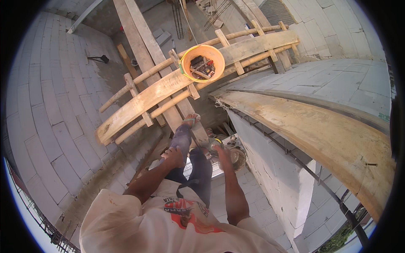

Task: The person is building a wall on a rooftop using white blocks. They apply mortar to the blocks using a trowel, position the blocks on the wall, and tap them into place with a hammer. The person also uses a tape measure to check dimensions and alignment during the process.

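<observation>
My left hand (174,157) rests on my bent left knee, fingers spread over the dark trouser leg and holding no object. Lower down on the right, my right hand (220,148) is closed around a greenish tool-like thing (213,146) with a yellow edge; its kind is too small to make out. Right beside that hand is a round, brownish, dusty thing (238,159), partly covered by my forearm. My left foot (192,119), in a sandal, stands on a long wooden plank (172,116).
Ahead, a bamboo-and-board ladder-like frame (139,98) lies across the planks. On it stands an orange bucket (218,62) with tools and debris inside. Grey block walls rise at left (46,105) and right (274,160). A broad wooden board (303,130) runs along the right.
</observation>
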### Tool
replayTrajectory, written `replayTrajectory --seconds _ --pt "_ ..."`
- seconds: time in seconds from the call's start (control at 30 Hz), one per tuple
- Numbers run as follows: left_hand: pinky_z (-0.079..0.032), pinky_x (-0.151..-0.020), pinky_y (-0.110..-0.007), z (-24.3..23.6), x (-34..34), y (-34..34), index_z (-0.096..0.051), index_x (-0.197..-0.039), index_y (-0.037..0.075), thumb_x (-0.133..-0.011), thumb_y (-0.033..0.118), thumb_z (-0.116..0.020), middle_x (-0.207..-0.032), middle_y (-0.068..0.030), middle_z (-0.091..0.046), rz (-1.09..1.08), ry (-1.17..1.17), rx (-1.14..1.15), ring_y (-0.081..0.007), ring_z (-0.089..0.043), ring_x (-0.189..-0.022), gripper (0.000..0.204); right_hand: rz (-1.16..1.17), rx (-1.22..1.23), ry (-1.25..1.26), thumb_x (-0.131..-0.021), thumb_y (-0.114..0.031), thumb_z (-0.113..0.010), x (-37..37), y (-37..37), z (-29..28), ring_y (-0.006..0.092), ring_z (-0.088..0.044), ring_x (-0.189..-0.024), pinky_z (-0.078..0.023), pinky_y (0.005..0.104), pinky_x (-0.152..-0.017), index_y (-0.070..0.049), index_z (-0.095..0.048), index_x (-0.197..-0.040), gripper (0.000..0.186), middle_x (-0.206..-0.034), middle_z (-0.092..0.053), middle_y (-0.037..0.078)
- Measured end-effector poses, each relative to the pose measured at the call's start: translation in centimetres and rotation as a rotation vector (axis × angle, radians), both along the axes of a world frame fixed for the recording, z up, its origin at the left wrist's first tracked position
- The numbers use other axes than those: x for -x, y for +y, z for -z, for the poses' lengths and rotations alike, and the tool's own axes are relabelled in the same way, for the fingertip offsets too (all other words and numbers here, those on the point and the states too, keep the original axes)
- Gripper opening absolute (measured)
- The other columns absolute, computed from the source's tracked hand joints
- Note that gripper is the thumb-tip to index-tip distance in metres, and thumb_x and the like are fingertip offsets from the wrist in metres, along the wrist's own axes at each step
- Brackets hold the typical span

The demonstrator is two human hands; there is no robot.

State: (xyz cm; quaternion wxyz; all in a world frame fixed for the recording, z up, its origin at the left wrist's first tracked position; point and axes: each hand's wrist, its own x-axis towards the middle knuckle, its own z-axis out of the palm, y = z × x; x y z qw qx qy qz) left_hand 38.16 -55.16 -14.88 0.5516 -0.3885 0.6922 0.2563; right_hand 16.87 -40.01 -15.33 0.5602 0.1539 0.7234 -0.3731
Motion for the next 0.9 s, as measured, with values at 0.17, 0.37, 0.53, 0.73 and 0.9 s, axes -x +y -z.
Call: replayTrajectory --seconds 0.17,0.37,0.53,0.73,0.9 --pt "-0.049 -0.108 -0.058 2.5 0.0 -0.3 -0.028 -0.160 -0.002 -0.067 0.048 -0.095 -0.150 -0.0271 -0.050 -0.345 -0.160 -0.012 -0.0424 -0.059 -0.133 0.125 -0.077 -0.013 -0.012 -0.085 -0.028 -0.084 3.7 -7.1 12.8 0.0223 -0.072 -0.088 -0.066 0.0355 -0.063 0.006 -0.064 -0.125 0.057 -0.113 -0.068 0.014" --pt "-0.053 -0.103 -0.046 7.2 -2.0 0.9 -0.044 -0.141 -0.005 -0.066 0.047 -0.094 -0.132 -0.0191 -0.062 -0.426 -0.105 0.119 -0.0354 -0.067 -0.120 0.105 0.050 0.230 0.218 -0.087 -0.033 -0.084 9.6 -25.1 19.4 0.0276 -0.076 -0.071 -0.064 0.0320 -0.054 0.006 -0.052 -0.133 0.068 -0.115 -0.068 0.020" --pt "-0.051 -0.102 -0.045 6.8 -2.3 0.1 -0.049 -0.135 -0.001 -0.069 0.047 -0.092 -0.128 -0.0151 -0.062 -0.392 -0.083 0.184 -0.0297 -0.067 -0.119 0.092 0.028 0.150 0.283 -0.089 -0.032 -0.083 13.4 -35.1 25.1 0.0333 -0.077 -0.074 -0.066 0.0354 -0.057 0.011 -0.042 -0.143 0.080 -0.125 -0.064 0.026" --pt "-0.049 -0.104 -0.045 6.9 -2.8 0.6 -0.048 -0.137 -0.001 -0.069 0.046 -0.091 -0.130 -0.0144 -0.061 -0.413 -0.069 0.183 -0.0287 -0.068 -0.119 0.093 0.029 0.424 0.267 -0.098 -0.025 -0.075 12.9 -33.0 26.4 0.0307 -0.076 -0.096 -0.064 0.0377 -0.077 0.010 -0.040 -0.149 0.071 -0.123 -0.068 0.024" --pt "-0.048 -0.106 -0.046 5.9 -1.5 1.3 -0.045 -0.142 -0.003 -0.069 0.045 -0.091 -0.137 -0.0170 -0.059 -0.436 -0.117 0.181 -0.0290 -0.067 -0.122 0.098 -0.205 0.406 0.124 -0.099 -0.030 -0.075 4.7 -20.6 19.0 0.0234 -0.075 -0.095 -0.061 0.0329 -0.077 0.006 -0.047 -0.147 0.066 -0.118 -0.072 0.019"
